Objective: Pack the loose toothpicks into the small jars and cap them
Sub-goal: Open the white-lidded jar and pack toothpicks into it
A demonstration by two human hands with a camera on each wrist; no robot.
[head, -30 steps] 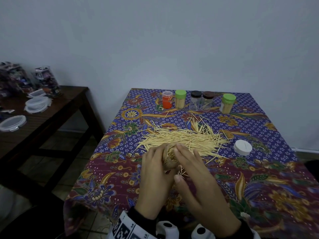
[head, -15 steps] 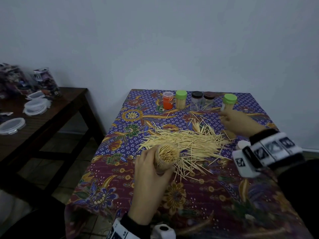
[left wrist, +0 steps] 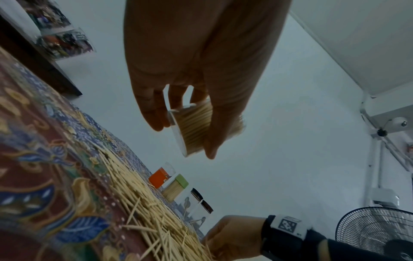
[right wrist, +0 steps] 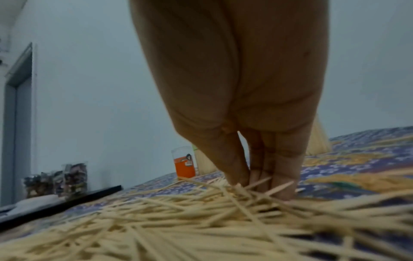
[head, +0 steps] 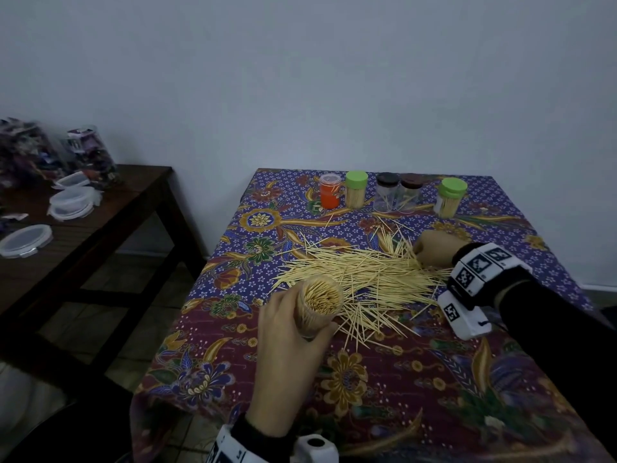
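Centre of the head view, a table under a patterned tablecloth in purple, maroon and gold, pushed against a plain pale wall. Across the middle of the cloth sprawls the pile of loose toothpicks. The left hand sits lower centre, fingers curled round a clear open jar, uncapped and packed tight with toothpicks, held clear above the cloth in the left wrist view. The right hand is at the right edge of the pile, fingers pressed together and pointing down, tips touching the sticks; whether it pinches any, I cannot tell. Along the far edge stands a row: an orange jar, a green-capped jar full of toothpicks, two dark-capped jars nearly empty, and another green-capped jar. Over on the left of the frame, a dark wooden side table carries clear plastic containers. In the left wrist view, a standing fan at lower right.
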